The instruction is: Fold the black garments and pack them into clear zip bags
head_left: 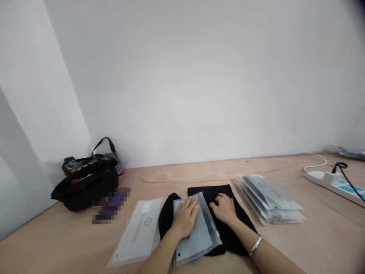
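My left hand (pixel 186 217) lies flat, fingers extended, on a frosted zip bag (pixel 196 243) that has a dark item showing through it. Under and beside that bag spreads black folded fabric (pixel 236 232). On this fabric, right of the bag, rests my right hand (pixel 224 208) with its fingers bent and a little apart; I see nothing held in it. To the left lies another frosted zip bag (pixel 139 232), flat and pale, with printed lettering. A stack of filled zip bags (pixel 269 198) sits to the right of the fabric.
At the back left stand a black bag (pixel 88 186) and a striped bag (pixel 118 163), near a pixelated patch on the wooden table (pixel 176 175). A white power strip (pixel 342 186) with a plugged-in adapter and cables lies at the right. A wall rises behind.
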The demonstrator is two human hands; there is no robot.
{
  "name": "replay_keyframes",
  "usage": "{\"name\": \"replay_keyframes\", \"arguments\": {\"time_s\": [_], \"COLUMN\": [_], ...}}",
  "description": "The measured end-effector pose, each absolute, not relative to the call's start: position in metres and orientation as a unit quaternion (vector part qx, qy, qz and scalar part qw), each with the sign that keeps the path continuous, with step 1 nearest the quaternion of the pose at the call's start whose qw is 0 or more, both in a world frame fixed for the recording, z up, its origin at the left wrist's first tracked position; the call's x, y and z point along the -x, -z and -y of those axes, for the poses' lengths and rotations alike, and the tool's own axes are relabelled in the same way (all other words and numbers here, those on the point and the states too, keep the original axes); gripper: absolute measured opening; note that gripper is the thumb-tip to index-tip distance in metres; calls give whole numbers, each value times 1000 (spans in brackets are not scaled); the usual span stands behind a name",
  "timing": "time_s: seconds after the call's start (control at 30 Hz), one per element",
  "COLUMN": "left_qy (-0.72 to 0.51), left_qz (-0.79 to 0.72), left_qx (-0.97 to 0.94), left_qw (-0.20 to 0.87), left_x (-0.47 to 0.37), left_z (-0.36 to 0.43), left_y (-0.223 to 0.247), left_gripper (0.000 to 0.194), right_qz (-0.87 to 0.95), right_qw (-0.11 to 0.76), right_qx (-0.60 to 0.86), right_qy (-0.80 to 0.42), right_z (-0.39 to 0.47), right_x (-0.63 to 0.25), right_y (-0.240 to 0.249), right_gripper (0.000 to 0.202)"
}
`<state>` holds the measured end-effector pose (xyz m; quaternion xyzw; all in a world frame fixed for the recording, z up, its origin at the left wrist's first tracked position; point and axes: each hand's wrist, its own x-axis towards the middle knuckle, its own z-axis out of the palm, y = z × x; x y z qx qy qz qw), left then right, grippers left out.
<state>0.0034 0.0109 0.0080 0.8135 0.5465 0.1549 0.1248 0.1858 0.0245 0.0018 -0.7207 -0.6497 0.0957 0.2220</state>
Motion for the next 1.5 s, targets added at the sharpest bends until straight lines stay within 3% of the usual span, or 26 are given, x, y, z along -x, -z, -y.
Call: {"name": "replay_keyframes", "arguments": {"time_s": [0.3,0.47,0.57,0.67,0.83,1.07,1.3,1.5], "left_qy": [-118,-194,-193,-184,-202,-303,-383,-401], "left_qz": [-522,-597,-637,-642,-629,-624,-609,-644], "left_qx": [-841,-779,-746,-743,-750,-720,-678,-638], "left_qw": [81,1,23,44,49,38,147,131], "left_x": [-3,-2,2,6,7,7,30,107], "left_z": [-7,-7,-8,-8,-7,-10,-22,-30], "left_y": [-7,-13,-11,-5,2,-1,-12,-35], "left_gripper": [53,45,46,46,45,43,24,43], "right_qz": [612,773,833,807,724,755,764,762], "right_qw": [225,183,97,67,77,97,77,81], "right_qx": [758,607,544,586,685,649,641,642], "right_qy": [11,13,-38,-29,21,12,-6,-2], "right_z": [-31,-14,-11,-17,-29,-20,-15,-16], "right_x": [-230,-210,-203,-204,-207,-203,-202,-202], "right_y": [-19,-23,-13,-2,6,5,7,8], "right_gripper": [37,43,51,53,51,58,57,57]}}
